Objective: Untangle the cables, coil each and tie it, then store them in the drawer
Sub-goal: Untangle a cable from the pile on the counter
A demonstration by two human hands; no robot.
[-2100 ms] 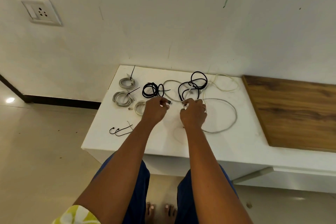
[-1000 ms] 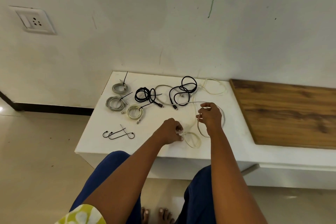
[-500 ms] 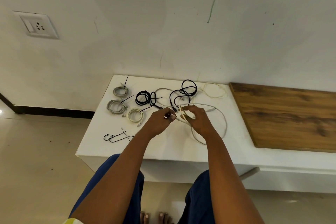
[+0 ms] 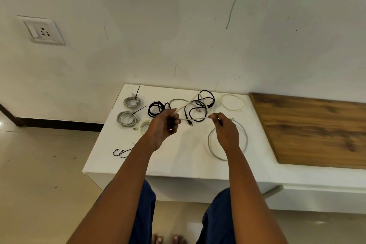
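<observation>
Both hands stretch a white cable over the bench.

Head view: left hand (image 4: 165, 125) curls its grip around one end of the white cable (image 4: 195, 119); right hand (image 4: 225, 129) pinches it farther along. The taut span runs left to right above the bench (image 4: 178, 160), its slack looping toward the right edge. No readable writing.

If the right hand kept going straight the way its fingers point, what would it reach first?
Likely the tangle of black cable, just beyond the right hand, which pinches the white cable there. Depth is unclear; the hand may pass above it.
</observation>
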